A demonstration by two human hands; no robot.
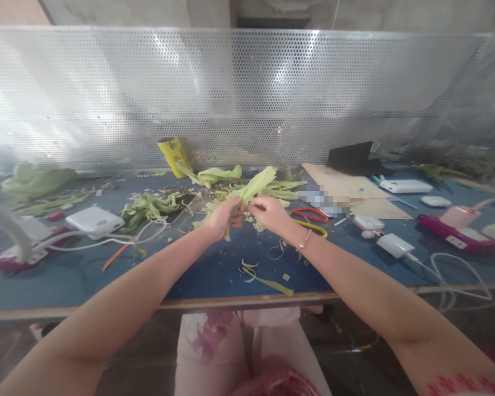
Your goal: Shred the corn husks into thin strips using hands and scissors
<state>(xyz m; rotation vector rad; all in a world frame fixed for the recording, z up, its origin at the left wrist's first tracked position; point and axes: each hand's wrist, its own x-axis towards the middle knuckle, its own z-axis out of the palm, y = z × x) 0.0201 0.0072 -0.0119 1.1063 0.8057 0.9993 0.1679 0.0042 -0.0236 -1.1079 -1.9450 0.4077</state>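
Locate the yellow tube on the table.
Head view, left of centre: the yellow tube stands tilted at the back of the blue table, by the perforated metal screen, pale green leaves just to its right.

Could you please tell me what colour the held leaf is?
The leaf is pale green, clearest in the head view.
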